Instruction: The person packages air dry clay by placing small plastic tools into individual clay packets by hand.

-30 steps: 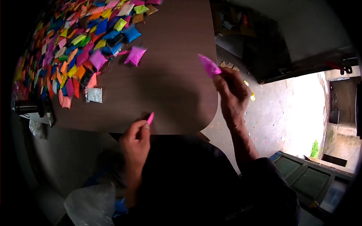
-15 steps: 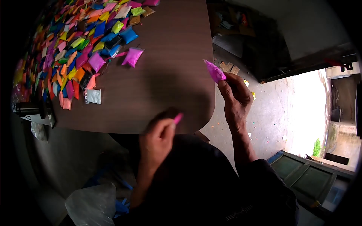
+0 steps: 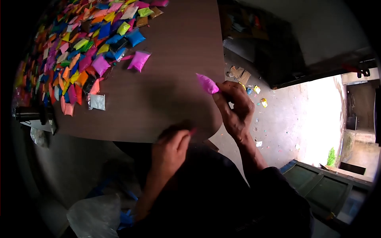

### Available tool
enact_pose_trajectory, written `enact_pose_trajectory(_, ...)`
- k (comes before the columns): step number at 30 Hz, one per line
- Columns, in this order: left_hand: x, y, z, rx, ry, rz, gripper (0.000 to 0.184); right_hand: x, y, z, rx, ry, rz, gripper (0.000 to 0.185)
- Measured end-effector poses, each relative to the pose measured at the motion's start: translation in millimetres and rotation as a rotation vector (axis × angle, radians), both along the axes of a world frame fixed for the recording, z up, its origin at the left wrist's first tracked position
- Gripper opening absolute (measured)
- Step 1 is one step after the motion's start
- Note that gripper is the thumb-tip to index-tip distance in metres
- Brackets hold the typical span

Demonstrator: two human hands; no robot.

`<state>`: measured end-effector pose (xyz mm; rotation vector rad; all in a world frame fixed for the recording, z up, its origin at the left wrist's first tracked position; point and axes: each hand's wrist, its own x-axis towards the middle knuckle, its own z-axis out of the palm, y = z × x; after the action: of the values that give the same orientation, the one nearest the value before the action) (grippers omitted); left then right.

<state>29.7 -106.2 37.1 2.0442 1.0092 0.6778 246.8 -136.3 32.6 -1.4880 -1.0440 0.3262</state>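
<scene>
Between the thumb and fingers of my right hand (image 3: 237,105) is a small pink packet (image 3: 208,84), held above the table's right edge with its pointed end up and to the left. My left hand (image 3: 171,148) is closed at the table's front edge, pinching a small pink piece (image 3: 193,131) that sticks out past the fingertips. A purple-pink packet (image 3: 139,60) lies alone on the brown table (image 3: 178,47), and a whitish packet (image 3: 97,102) lies nearer the front.
Many colourful packets (image 3: 83,43) cover the table's far left. A black cylindrical object (image 3: 28,114) stands at the left edge. Clear plastic bags (image 3: 95,212) hang low at the left. Cardboard scraps (image 3: 239,74) and small litter lie on the floor to the right.
My left hand has moved right along the front edge with the pink piece. My right hand has come left and down with the pink packet, after first rising slightly rightward.
</scene>
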Motion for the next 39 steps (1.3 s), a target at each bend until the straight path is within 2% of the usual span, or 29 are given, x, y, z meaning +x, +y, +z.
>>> enact_pose_trajectory(2,7.6,1.3,-6.8,0.024,-0.012,0.011,0.009,1.0,2.7,4.5,0.008,0.031,-0.02,0.027)
enact_pose_trajectory(4,25.9,-10.3,-6.2,0.155,0.075,-0.085,0.011,2.0,3.6,7.8,-0.003,-0.01,-0.025,0.026)
enact_pose_trajectory(5,33.0,-19.9,-9.4,0.134,0.11,-0.215,0.008,1.2,2.6,7.6,-0.005,-0.013,-0.028,0.026)
enact_pose_trajectory(6,38.7,-27.0,-14.6,0.162,0.029,-0.323,0.011,0.8,2.8,7.3,0.018,-0.02,0.0,0.026)
enact_pose_trajectory(8,40.1,-41.1,-26.6,0.018,-0.094,-0.493,0.012,-0.9,3.0,5.9,0.053,-0.027,0.034,0.026)
enact_pose_trajectory(10,27.7,-35.3,-11.2,-0.032,-0.074,-0.512,0.012,-6.2,-0.6,2.3,0.06,-0.078,0.088,0.028)
enact_pose_trajectory(12,-2.0,-17.4,8.5,-0.351,-0.221,-0.353,0.011,-15.3,-3.1,1.9,0.005,-0.07,0.124,0.029)
enact_pose_trajectory(14,-48.5,5.8,19.8,-0.57,-0.224,-0.161,0.01,-29.4,-0.8,-7.1,0.038,-0.271,0.202,0.03)
enact_pose_trajectory(16,-76.8,23.7,19.1,-0.627,-0.347,0.19,0.01,-44.5,0.6,-11.6,0.056,-0.354,0.294,0.025)
enact_pose_trajectory(19,-79.6,42.2,18.1,-0.382,-0.226,0.262,0.011,-63.7,1.2,-16.2,0.067,-0.394,0.425,0.031)
enact_pose_trajectory(20,-75.9,42.4,11.3,-0.231,-0.15,0.222,0.01,-67.5,1.1,-18.7,0.042,-0.433,0.466,0.035)
enact_pose_trajectory(22,-67.7,40.8,2.9,-0.091,-0.115,0.132,0.009,-72.2,0.2,-22.7,0.018,-0.472,0.509,0.04)
enact_pose_trajectory(24,-63.9,41.4,0.8,-0.128,-0.076,0.148,0.012,-73.0,-2.3,-25.6,0.017,-0.556,0.483,0.04)
enact_pose_trajectory(28,-59.8,58.6,-10.6,0.008,0.016,0.163,0.009,-71.5,-2.0,-22.7,-0.013,-0.559,0.505,0.037)
enact_pose_trajectory(30,-61.7,71.0,-11.7,0.006,0.096,0.16,0.008,-71.2,0.7,-21.6,0.037,-0.576,0.505,0.044)
enact_pose_trajectory(34,-65.0,80.6,-9.4,-0.016,0.031,0.167,0.008,-72.6,0.9,-24.8,0.046,-0.553,0.504,0.042)
enact_pose_trajectory(35,-64.9,79.4,-7.5,-0.018,0.033,0.166,0.008,-73.6,1.2,-23.7,0.041,-0.55,0.485,0.037)
enact_pose_trajectory(37,-61.7,72.5,1.6,0.075,-0.011,0.168,0.007,-74.7,1.1,-24.7,0.031,-0.548,0.464,0.032)
enact_pose_trajectory(39,-48.4,59.2,11.1,0.082,0.018,0.08,0.008,-74.5,-0.1,-26.9,0.01,-0.546,0.479,0.033)
